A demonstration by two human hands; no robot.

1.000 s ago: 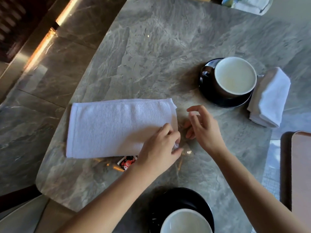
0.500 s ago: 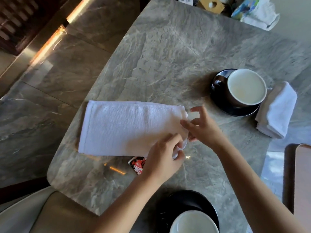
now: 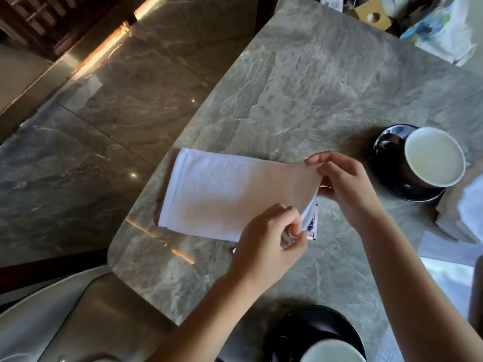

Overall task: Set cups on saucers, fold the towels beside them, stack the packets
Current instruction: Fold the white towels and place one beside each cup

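Note:
A white towel (image 3: 222, 194) lies folded lengthwise on the grey marble table (image 3: 313, 95). Its right end is lifted off the table. My left hand (image 3: 269, 241) pinches the near right corner and my right hand (image 3: 345, 184) pinches the far right corner. A small red and dark packet (image 3: 312, 227) shows under the lifted end, between my hands. A dark cup with a white inside (image 3: 433, 159) stands on a black saucer (image 3: 386, 147) at the right. Another cup (image 3: 332, 352) on a black saucer (image 3: 313, 325) sits at the bottom edge. A second folded white towel (image 3: 467, 212) lies far right.
Clutter with a cardboard box (image 3: 371, 11) and a printed bag (image 3: 441, 30) sits at the table's far end. The rounded table corner (image 3: 115, 257) is at the near left, with a chair (image 3: 52, 317) below it and polished floor (image 3: 104, 113) beyond.
Both hands have taken hold of the towel's right end and raised it off the table. The view has shifted left and up, so the packet now appears under the lifted end.

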